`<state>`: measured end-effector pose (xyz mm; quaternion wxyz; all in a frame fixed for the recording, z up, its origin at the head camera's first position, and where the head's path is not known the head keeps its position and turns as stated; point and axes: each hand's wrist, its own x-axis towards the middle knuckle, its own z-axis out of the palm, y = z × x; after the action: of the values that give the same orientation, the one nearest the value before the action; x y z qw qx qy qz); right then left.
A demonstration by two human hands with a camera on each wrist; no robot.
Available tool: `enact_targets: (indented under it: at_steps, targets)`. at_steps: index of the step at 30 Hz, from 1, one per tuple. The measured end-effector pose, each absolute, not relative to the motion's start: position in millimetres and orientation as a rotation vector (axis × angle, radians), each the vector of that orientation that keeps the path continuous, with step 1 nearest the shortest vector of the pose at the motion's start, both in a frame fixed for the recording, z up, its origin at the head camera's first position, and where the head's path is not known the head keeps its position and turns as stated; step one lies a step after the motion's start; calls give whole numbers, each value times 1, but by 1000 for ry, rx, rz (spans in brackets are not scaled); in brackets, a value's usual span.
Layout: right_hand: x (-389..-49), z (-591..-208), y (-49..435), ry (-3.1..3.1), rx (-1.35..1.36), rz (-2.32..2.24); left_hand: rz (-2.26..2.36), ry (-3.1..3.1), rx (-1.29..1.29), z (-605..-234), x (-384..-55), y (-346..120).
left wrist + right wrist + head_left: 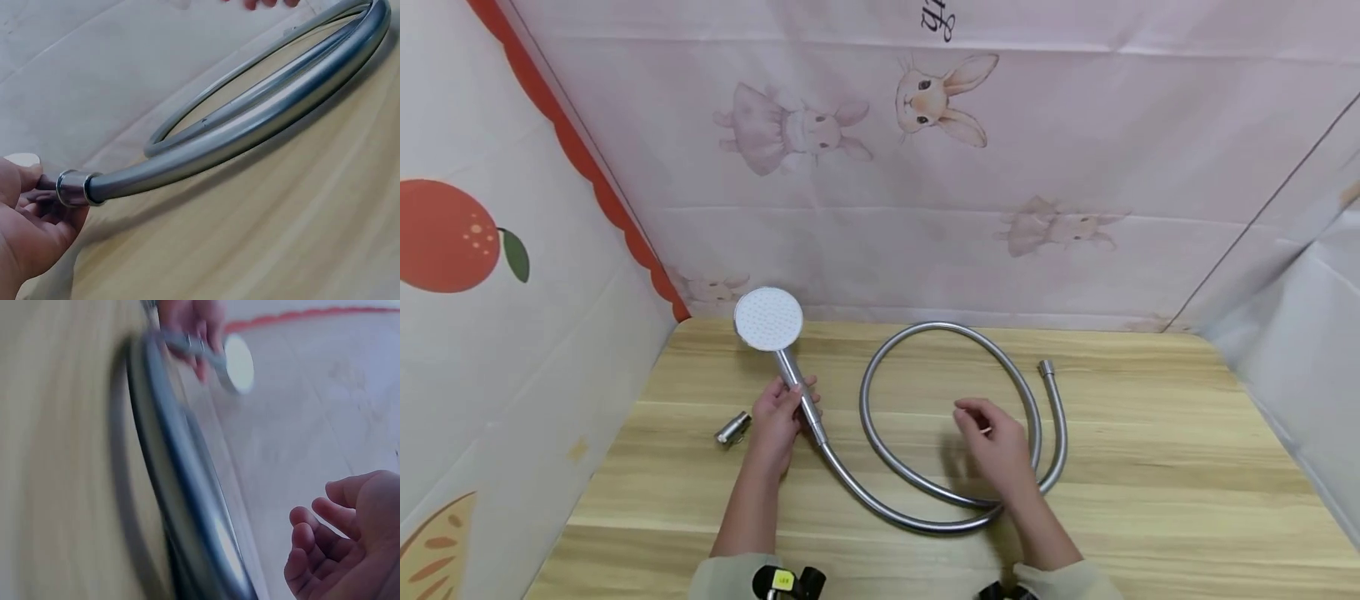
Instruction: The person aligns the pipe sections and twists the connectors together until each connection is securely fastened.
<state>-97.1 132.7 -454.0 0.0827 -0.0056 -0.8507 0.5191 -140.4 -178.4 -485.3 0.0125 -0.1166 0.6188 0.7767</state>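
Observation:
A handheld shower head [768,319] with a round white spray face and a chrome handle is at the left of the table. My left hand [777,417] grips its handle, the thumb lying across the front. From the handle's end a grey metal shower hose [917,525] runs right and loops round; its free end [1047,367] has a chrome nut. Above the loop hovers my right hand [996,442], its fingers loosely bent with nothing between them. In the right wrist view that hand [344,540] appears apart from the hose.
Left of my left hand lies a small chrome fitting [733,428], perhaps a shower bracket. The wooden table [1172,467] meets a pink rabbit-print sheet [865,250] at the back. A white fruit-print sheet [550,350] stands along the left side.

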Motion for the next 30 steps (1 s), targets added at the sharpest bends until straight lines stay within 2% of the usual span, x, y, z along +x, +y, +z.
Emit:
enact_targets:
  at_steps: [13, 22, 30]
  targets:
    - [-124, -460, 230, -2631, -408, 1184, 2373, 2119, -598, -485, -163, -183]
    - [-127, -478, 255, -2920, -353, 1109, 2365, 2200, -700, -489, -165, -183]
    - [-131, -471, 256, -2992, -315, 1106, 2190, 2379, -512, -490, -162, -178]
